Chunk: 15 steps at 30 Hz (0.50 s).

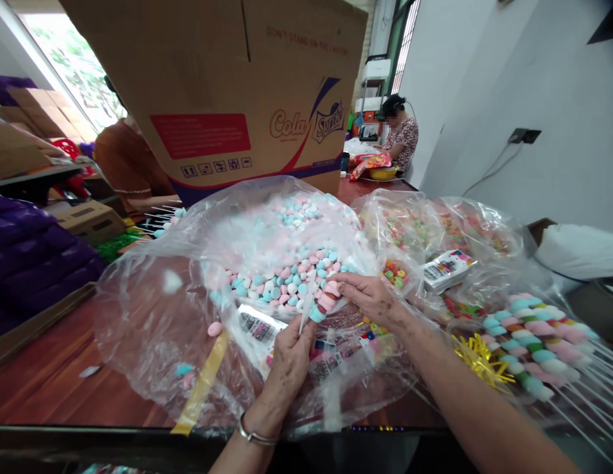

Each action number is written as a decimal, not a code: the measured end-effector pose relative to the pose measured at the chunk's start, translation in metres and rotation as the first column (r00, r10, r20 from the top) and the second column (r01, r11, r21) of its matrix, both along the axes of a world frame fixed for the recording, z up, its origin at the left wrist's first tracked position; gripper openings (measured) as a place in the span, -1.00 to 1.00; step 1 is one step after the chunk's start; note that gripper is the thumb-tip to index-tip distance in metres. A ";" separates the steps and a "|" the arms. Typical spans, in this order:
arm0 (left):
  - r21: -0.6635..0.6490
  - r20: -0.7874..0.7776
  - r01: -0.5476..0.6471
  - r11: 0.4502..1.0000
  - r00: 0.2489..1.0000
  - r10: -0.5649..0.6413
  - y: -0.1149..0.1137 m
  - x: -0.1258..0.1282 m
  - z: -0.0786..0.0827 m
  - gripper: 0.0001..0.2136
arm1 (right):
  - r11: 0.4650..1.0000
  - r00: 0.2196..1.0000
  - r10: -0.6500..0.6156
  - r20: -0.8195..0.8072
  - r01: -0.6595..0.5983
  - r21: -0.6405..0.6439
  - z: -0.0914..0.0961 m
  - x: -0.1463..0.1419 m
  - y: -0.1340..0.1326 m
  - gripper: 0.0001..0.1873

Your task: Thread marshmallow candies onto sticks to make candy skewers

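My left hand (291, 359) is closed around a thin white stick (306, 306) that points up into an open clear plastic bag (153, 316) full of pink, blue and white marshmallow candies (286, 276). My right hand (368, 296) pinches a pink candy (330, 296) at the stick's upper end, where a few candies sit threaded. Both hands rest over the bag's crumpled front, on top of printed labels.
A large Cola Sprite cardboard box (227, 92) stands behind the bag. Bags of mixed coloured candies (425, 230) lie to the right, with finished candy skewers (533, 342) and a gold bow (479, 359). Two people sit farther back. Purple packs (29, 257) fill the left.
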<state>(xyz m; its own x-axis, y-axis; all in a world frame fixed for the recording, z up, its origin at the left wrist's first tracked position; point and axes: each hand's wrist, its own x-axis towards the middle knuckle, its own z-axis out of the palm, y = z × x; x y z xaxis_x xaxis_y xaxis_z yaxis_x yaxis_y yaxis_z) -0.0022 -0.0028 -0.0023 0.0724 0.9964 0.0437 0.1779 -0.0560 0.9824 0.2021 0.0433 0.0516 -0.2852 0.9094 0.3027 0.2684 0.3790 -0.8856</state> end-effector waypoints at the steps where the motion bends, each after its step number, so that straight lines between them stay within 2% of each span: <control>1: -0.002 0.003 0.000 1.000 1.000 0.000 0.000 0.000 0.000 -0.67 | 1.000 1.000 0.001 -0.006 -0.001 -0.004 -0.002 -0.001 0.001 -0.64; 4: -0.013 0.009 -0.006 1.000 1.000 0.006 0.000 0.001 0.000 -0.67 | 0.999 0.998 -0.029 -0.050 0.028 -0.016 -0.005 -0.007 0.001 -0.66; 7: -0.034 0.020 -0.013 0.999 1.000 0.013 0.000 0.002 0.001 -0.66 | 0.994 0.966 -0.070 -0.250 0.047 -0.098 -0.008 -0.019 -0.004 -0.61; 10: -0.063 0.030 -0.014 0.998 0.999 0.016 0.001 0.003 0.001 -0.63 | 0.973 0.854 -0.058 -0.517 -0.067 -0.219 -0.013 -0.034 -0.011 -0.46; 13: -0.084 0.036 -0.011 0.996 0.999 0.014 0.002 0.003 0.000 -0.61 | 0.948 0.779 -0.033 -0.626 -0.175 -0.268 -0.021 -0.046 -0.013 -0.51; 15: -0.093 0.040 -0.005 0.996 0.999 0.008 0.002 0.003 0.000 -0.61 | 0.947 0.748 -0.053 -0.662 -0.173 -0.271 -0.025 -0.050 -0.011 -0.56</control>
